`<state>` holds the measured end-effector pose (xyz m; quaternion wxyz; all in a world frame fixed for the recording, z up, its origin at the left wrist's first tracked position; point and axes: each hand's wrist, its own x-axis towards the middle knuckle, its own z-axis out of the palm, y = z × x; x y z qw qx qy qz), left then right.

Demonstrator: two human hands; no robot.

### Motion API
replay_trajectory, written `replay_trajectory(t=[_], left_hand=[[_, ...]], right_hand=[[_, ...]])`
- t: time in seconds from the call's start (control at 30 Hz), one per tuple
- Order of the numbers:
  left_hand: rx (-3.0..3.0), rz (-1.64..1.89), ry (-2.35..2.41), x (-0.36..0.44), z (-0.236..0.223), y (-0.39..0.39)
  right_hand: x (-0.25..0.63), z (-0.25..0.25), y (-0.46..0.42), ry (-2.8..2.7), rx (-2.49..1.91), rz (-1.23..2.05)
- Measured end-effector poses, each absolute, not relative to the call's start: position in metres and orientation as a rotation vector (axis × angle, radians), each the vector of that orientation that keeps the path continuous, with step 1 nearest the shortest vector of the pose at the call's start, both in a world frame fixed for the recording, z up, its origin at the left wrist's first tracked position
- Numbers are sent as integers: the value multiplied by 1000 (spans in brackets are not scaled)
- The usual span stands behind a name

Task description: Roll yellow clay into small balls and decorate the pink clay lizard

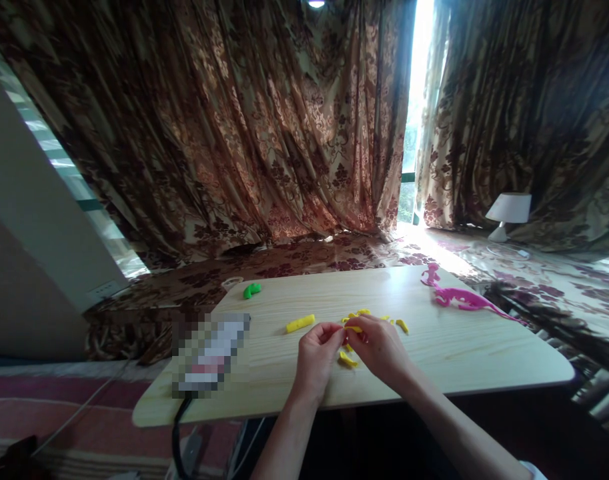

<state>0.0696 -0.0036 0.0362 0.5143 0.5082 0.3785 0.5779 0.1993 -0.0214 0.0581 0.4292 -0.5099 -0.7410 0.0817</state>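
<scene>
Both hands meet over the table, their fingers pinched on a small piece of yellow modelling clay [353, 328]. My left hand [316, 352] has thumb and index finger closed at the piece's left end. From the right, my right hand [381, 343] bends over it with curled fingers, which partly hide the piece. A curved yellow scrap [347, 360] lies just below the fingers. Several more yellow bits [363, 312] are scattered behind and beside the right hand, one of them a loose strip [402, 326]. Left of the hands rests a thick yellow clay bar [300, 324].
A light wooden table [264, 373] carries a green lump [252, 291] at back left and pink dinosaur-shaped toys [459, 298] at the right. At the left edge lies a blurred-out device [214, 353] with a black cable [177, 433]. A white lamp [509, 208] stands beyond, before patterned curtains [294, 133].
</scene>
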Motion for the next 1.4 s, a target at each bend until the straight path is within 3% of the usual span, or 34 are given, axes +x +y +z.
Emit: replay_trajectory(t=[0.23,0.5,0.8,1.0,1.4], left_hand=[[1525,1399,1065,58,40,13],[2048,1227,1247,45,33,50],[2386,1056,1200,44,33,-5],[2479,989,1132,56,28,3],[2356,1064,1210,32,44,67]], right_hand=[[228,51,32,-1625,-1432,231],[246,42,35,-1813,-1362,324],[288,51,15,-1822,-1479,247],[343,43,-4,-1731,-1800,108],[300,29,41,-1810,-1778,311]])
